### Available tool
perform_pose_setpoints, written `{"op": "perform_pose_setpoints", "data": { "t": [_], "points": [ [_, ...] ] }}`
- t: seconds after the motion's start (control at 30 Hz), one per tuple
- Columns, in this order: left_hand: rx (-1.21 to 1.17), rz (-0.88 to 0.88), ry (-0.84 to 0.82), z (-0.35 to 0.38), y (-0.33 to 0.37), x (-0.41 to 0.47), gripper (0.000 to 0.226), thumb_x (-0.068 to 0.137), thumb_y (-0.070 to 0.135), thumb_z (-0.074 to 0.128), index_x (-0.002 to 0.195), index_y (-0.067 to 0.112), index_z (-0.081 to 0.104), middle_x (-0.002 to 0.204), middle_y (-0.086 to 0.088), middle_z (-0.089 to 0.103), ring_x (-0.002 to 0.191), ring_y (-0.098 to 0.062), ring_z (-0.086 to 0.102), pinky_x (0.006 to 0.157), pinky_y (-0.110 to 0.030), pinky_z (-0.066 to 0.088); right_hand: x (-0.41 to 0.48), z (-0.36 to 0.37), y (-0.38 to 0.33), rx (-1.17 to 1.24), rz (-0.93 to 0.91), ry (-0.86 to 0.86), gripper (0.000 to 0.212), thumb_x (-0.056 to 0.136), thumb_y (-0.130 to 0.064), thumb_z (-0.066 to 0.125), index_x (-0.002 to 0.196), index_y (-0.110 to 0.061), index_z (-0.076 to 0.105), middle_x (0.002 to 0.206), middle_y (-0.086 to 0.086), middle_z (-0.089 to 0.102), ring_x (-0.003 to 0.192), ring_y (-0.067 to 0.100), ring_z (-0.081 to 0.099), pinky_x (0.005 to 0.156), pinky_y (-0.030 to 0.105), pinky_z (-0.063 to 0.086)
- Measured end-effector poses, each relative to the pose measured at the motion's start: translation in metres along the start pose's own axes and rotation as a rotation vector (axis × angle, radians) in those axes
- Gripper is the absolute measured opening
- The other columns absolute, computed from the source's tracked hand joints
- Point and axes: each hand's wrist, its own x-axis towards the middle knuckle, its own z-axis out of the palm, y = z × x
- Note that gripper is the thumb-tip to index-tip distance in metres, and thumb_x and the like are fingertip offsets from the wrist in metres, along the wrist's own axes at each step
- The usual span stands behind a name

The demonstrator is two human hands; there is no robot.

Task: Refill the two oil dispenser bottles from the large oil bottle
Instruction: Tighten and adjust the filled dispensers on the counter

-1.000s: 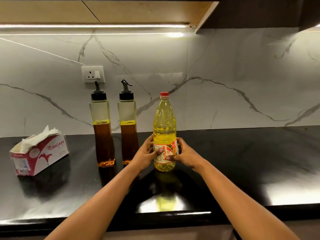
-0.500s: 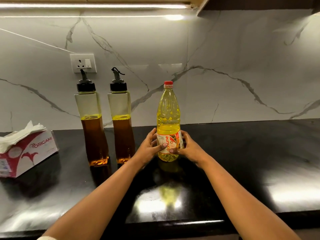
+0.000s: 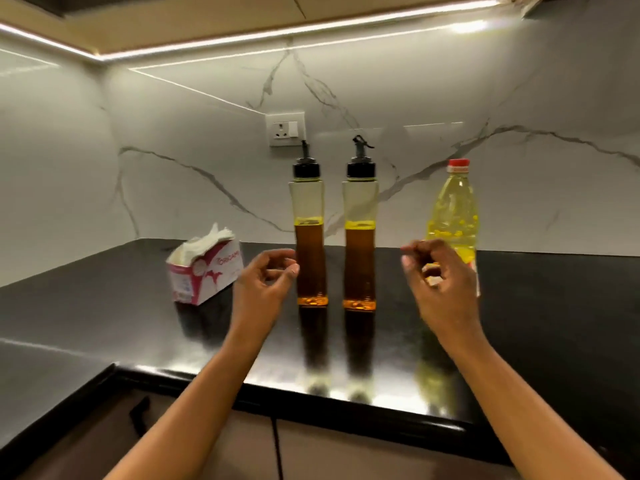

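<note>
Two dispensers [image 3: 309, 202] [image 3: 360, 202], one bottle [image 3: 453, 202], one box [image 3: 204, 278]

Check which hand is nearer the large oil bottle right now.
Right. The right hand hangs in front of the large oil bottle, covering its lower label. The left hand is beyond both dispenser bottles, left of the far one.

The left dispenser bottle [image 3: 309, 237] stands upright on the surface [image 3: 104, 289], just below the wall socket [image 3: 285, 130] set in the wall behind it. Near on its right, not touching, stands the right dispenser bottle [image 3: 360, 237]; farther right again is the large oil bottle [image 3: 453, 209]. To its left sits the tissue box [image 3: 204, 275]. The left hand [image 3: 263, 289] hovers close at its left side, while the right hand [image 3: 440, 282] hangs well to its right, in front of the large oil bottle's lower half.
</note>
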Motion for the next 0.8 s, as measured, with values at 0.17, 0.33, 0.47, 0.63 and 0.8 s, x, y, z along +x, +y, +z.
{"op": "perform_pose_setpoints", "data": {
  "t": [0.17,0.33,0.47,0.63,0.8],
  "points": [
    [0.189,-0.032,0.251,-0.087,-0.035,0.035,0.031,0.085,0.021,0.071,0.115,0.023,0.061,0.105,-0.001,0.065,0.089,-0.018,0.065,0.076,-0.033,0.057,-0.01,0.101,-0.052,0.14,-0.014,-0.358,0.013,0.085,-0.01,0.067,0.097,-0.014,0.063,0.087,-0.003,0.062,0.072,0.007,0.059,0.063,0.01,0.047],
    [0.448,-0.259,0.281,-0.135,-0.095,0.066,0.071,0.073,0.036,0.081,0.133,0.022,0.046,0.124,-0.01,0.053,0.114,-0.029,0.053,0.095,-0.049,0.049,-0.004,0.2,-0.054,0.09,0.092,-0.576,0.014,0.087,-0.016,0.065,0.101,-0.015,0.064,0.093,-0.001,0.064,0.081,0.009,0.06,0.073,0.016,0.051],
    [0.603,-0.371,0.28,-0.143,-0.119,0.079,0.091,0.07,0.051,0.079,0.143,0.019,0.035,0.137,-0.013,0.044,0.13,-0.033,0.037,0.104,-0.053,0.036,0.008,0.262,-0.045,0.006,0.166,-0.625,0.013,0.088,-0.014,0.06,0.1,-0.015,0.065,0.1,0.001,0.067,0.089,0.015,0.062,0.081,0.036,0.053],
    [0.701,-0.405,0.237,-0.146,-0.138,0.1,0.102,0.064,0.07,0.071,0.145,0.021,0.032,0.143,-0.01,0.041,0.134,-0.031,0.034,0.104,-0.054,0.032,0.046,0.313,-0.037,-0.149,0.126,-0.628,0.024,0.089,-0.005,0.048,0.106,-0.016,0.062,0.103,0.005,0.065,0.094,0.023,0.061,0.078,0.035,0.051],
    [0.767,-0.337,0.223,-0.154,-0.152,0.115,0.076,0.068,0.067,0.07,0.127,0.025,0.048,0.125,0.0,0.057,0.119,-0.023,0.047,0.094,-0.046,0.036,0.087,0.344,-0.03,-0.273,-0.076,-0.754,0.033,0.093,-0.004,0.044,0.117,-0.021,0.058,0.117,0.004,0.057,0.103,0.02,0.056,0.086,0.035,0.05]
  ]
}}
